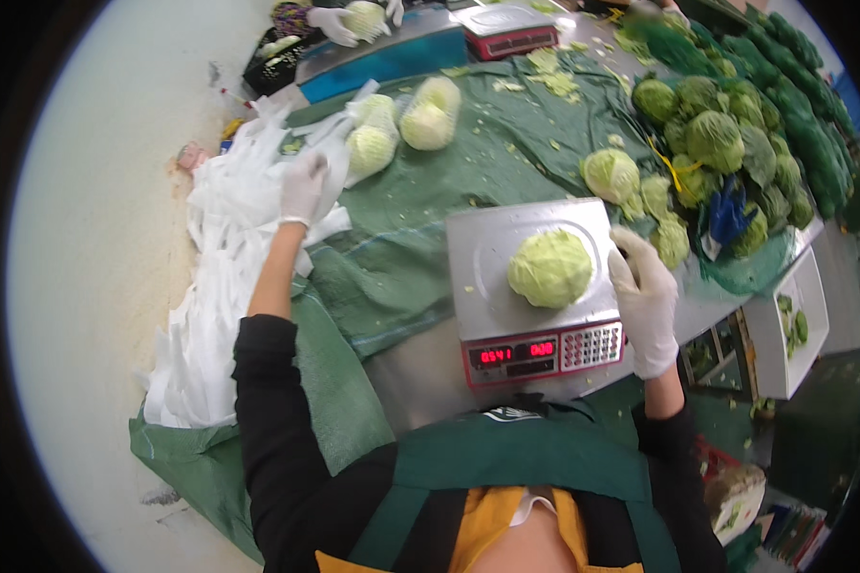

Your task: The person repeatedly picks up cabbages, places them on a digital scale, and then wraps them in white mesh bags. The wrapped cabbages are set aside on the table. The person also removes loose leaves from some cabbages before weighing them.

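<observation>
A trimmed green cabbage (550, 269) rests on the metal pan of a red-framed digital scale (498, 315) with lit red digits. My right hand (643, 297), in a white glove, is at the pan's right edge, apart from the cabbage. Its thumb and forefinger are spread, with no held object that I can make out. Farther left, my gloved left hand (304, 188) is closed on a white foam net sleeve (335, 172) at the edge of a large pile of such sleeves (222, 286). Just beyond that hand stand sleeved cabbages (373, 140), with another sleeved cabbage (430, 118) beside them.
A heap of green cabbages (717, 140) lies at the right, with a blue glove (729, 215) on it and green net sacks (795, 100) behind. Green woven sheeting (502, 143) covers much of the table. Across it are a co-worker's gloved hands (335, 26) and another scale (509, 32).
</observation>
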`<state>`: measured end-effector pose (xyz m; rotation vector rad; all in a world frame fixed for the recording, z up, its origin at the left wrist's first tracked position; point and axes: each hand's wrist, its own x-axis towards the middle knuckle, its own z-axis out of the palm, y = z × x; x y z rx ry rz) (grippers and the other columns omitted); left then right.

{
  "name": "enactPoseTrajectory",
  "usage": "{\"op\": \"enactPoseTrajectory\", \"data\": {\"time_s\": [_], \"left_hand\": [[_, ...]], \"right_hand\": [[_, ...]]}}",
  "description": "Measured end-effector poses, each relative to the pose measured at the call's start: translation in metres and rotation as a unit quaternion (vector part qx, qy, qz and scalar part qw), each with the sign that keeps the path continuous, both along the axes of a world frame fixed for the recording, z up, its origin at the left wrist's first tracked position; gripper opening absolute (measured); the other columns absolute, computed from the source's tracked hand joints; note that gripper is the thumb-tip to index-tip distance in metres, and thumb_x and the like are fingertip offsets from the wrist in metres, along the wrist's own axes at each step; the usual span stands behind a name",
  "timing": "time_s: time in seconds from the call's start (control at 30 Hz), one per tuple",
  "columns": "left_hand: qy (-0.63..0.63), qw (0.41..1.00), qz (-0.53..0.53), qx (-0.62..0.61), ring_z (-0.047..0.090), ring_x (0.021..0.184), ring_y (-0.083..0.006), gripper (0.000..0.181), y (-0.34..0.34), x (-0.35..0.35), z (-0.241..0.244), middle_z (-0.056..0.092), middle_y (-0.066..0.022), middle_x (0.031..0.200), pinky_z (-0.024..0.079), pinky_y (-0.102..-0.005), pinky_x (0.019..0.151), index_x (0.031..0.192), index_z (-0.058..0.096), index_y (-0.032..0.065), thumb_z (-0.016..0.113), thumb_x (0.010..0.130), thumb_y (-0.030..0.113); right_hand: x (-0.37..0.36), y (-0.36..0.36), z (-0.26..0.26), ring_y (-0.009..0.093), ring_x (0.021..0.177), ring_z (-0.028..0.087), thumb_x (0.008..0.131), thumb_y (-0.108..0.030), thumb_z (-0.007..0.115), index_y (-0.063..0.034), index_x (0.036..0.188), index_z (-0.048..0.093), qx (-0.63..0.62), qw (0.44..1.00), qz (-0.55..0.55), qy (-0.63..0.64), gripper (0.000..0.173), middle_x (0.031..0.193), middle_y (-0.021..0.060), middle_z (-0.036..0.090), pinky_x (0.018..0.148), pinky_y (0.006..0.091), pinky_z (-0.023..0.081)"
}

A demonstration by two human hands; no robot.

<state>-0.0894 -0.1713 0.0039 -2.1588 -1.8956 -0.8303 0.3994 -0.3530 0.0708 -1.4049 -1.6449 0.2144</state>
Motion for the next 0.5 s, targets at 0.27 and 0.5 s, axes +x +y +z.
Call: {"op": "enactPoseTrajectory", "data": {"time_s": [0.27,0.5], "left_hand": [[-0.409,0.824,-0.339,-0.197,0.054,0.091,-0.0084,0.029,-0.127,0.198,0.128,0.059,-0.0008,0.101,0.043,-0.0206,0.083,0.117,0.061,0.0027,0.054,0.089,-0.002],[-0.701,0.532,-0.34,-0.331,0.059,0.095,-0.0114,0.037,-0.163,0.267,0.112,0.062,-0.0049,0.102,0.048,-0.0245,0.085,0.12,0.058,0.002,0.063,0.084,-0.003]], "right_hand": [[-0.06,0.011,0.063,0.022,0.061,0.054,0.078,-0.02,0.072,-0.0032,0.12,0.054,0.122,0.984,0.128,0.016,0.049,0.074,0.0108,0.053,0.059,0.0333,0.046],[-0.06,0.008,0.05,0.024,0.068,0.059,0.084,-0.02,0.067,-0.0015,0.091,0.055,0.035,0.976,0.163,0.14,0.023,0.077,0.0118,0.058,0.061,0.0327,0.047]]}}
